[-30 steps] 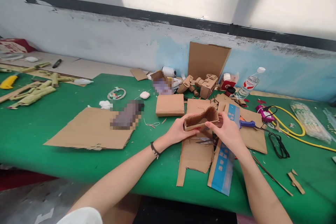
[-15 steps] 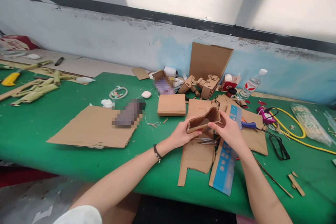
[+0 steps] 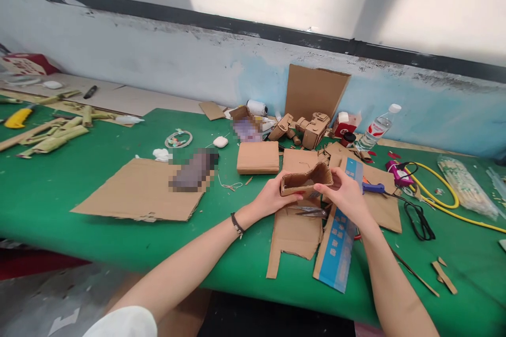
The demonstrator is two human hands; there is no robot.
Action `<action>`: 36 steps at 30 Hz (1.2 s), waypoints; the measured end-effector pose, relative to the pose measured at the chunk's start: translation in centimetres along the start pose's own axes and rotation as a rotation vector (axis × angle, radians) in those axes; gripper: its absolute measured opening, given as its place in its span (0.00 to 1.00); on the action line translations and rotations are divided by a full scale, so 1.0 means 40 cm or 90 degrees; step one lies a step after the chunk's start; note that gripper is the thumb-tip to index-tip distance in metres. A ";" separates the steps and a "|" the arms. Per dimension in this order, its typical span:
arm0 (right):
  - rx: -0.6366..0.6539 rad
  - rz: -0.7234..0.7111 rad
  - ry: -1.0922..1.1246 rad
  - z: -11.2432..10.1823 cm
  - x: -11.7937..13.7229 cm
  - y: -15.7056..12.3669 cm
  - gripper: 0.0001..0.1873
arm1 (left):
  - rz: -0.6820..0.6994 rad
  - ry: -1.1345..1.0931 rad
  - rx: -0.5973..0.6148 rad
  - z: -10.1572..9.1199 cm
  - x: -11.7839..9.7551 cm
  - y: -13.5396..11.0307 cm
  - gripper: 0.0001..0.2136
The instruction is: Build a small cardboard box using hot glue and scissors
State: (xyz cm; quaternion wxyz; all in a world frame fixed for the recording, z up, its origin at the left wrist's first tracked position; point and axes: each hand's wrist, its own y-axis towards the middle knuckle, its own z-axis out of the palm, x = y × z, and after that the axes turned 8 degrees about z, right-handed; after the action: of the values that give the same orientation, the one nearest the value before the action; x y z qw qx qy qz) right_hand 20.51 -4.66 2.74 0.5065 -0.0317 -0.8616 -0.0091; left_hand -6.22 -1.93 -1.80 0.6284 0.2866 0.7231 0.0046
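Between both hands is a small open cardboard box [image 3: 302, 187] with a dip in its upper edge, held above the table. My left hand [image 3: 275, 196] grips its left end, thumb along the near wall. At the right end my right hand [image 3: 344, 191] has its thumb on the near wall and its fingers around the far side. Beneath lie scissors [image 3: 312, 211] and a cut cardboard sheet [image 3: 298, 234]. A blue-printed cardboard strip [image 3: 339, 245] lies under my right hand. Beyond my hands sits a closed cardboard block [image 3: 258, 158].
On the green table [image 3: 166, 253], a large cardboard sheet [image 3: 138, 192] lies left. A cardboard camera model [image 3: 315, 129] and a water bottle [image 3: 377, 129] stand at the back. To the right are a blue-handled tool [image 3: 373, 188], a yellow cable [image 3: 438, 189] and a bag of sticks [image 3: 468, 187].
The box has tilted slightly, showing a little more of its inside. Both hands keep nearly the same hold on it.
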 end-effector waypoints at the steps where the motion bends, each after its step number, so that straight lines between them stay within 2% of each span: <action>1: -0.009 0.000 -0.010 0.001 0.001 -0.001 0.31 | -0.004 0.002 -0.007 -0.004 -0.002 0.003 0.31; 5: -0.047 0.015 -0.043 0.012 0.009 -0.006 0.31 | -0.022 0.021 -0.023 -0.026 -0.006 0.011 0.38; 8: -0.037 0.008 -0.003 0.022 0.013 -0.006 0.32 | -0.027 0.036 -0.003 -0.040 -0.004 0.012 0.35; 11: -0.007 -0.007 0.026 0.027 0.016 -0.005 0.40 | -0.017 0.040 0.010 -0.045 0.002 0.010 0.34; 15: -0.007 0.002 -0.012 0.025 0.021 -0.008 0.48 | -0.018 0.034 0.003 -0.040 0.013 0.008 0.33; 24: 0.071 0.023 0.044 0.015 0.020 -0.012 0.50 | -0.018 0.033 -0.014 -0.022 0.014 0.010 0.31; 31: 0.088 -0.016 0.014 0.006 0.019 -0.015 0.50 | -0.010 0.052 -0.027 -0.011 0.006 0.005 0.28; 36: 0.101 -0.008 -0.012 0.011 0.023 -0.022 0.50 | -0.013 0.083 -0.044 -0.008 0.001 0.005 0.27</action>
State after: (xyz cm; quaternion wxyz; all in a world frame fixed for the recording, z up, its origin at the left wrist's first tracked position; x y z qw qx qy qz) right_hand 19.63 -5.46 3.36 0.4992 0.0140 -0.8646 0.0560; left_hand -6.43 -1.64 -1.71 0.5895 0.2566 0.7648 0.0415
